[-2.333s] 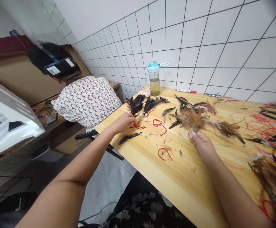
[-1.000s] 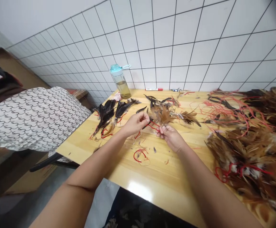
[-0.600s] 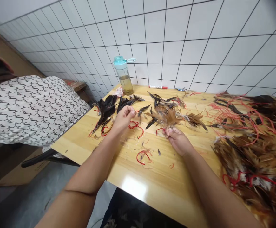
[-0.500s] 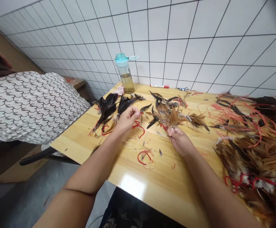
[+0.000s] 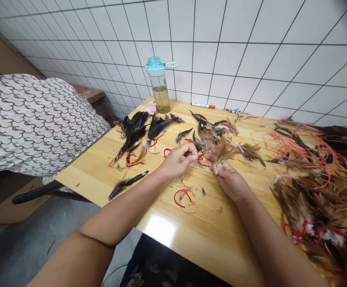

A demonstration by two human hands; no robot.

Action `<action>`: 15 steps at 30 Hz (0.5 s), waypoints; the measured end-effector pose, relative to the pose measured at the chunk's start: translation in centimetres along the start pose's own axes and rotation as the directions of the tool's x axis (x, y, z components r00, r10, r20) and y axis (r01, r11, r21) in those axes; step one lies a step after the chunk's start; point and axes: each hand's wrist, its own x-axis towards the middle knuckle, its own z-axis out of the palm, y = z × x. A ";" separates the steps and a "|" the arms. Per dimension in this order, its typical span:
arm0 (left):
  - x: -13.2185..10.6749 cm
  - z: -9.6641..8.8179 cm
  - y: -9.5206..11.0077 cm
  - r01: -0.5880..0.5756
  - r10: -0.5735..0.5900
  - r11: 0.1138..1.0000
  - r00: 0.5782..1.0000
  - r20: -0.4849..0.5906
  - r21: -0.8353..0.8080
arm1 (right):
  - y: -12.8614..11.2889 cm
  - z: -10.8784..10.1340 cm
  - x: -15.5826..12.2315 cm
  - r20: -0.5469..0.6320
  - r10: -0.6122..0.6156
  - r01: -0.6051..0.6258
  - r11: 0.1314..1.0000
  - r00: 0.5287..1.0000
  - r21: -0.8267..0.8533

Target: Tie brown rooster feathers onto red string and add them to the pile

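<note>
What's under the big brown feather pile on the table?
Red strings tangle through the big brown feather pile on the wooden table; whatever lies right beneath it is covered, so I can't see it.

Bare forearms [image 5: 122, 211], dark floral garment [image 5: 149, 263]

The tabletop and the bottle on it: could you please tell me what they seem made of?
The tabletop looks like glued wood strips under gloss varnish: strip seams show, and a bright glare; veneer is possible. The bottle looks like clear plastic, perhaps glass, since its liquid shows through, with a teal plastic lid.
</note>
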 end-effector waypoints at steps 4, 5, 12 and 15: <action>-0.2 0.4 0.4 -0.088 0.089 0.993 0.996 -0.018 0.073 | 0.0 0.4 -0.3 0.038 0.009 -0.007 0.997 0.999 -0.073; -0.3 0.5 0.4 -0.092 0.093 0.994 0.996 -0.017 0.055 | 0.1 0.3 -0.3 0.047 0.003 0.001 0.997 0.999 -0.081; -0.4 1.1 0.1 -0.022 0.026 0.974 1.000 0.014 -0.227 | 0.8 -0.1 -0.2 0.089 -0.019 0.029 0.994 0.996 -0.109; -0.3 1.0 0.2 0.003 -0.004 0.977 1.000 -0.004 -0.214 | 0.9 0.0 -0.1 0.049 -0.023 0.028 0.995 0.999 -0.092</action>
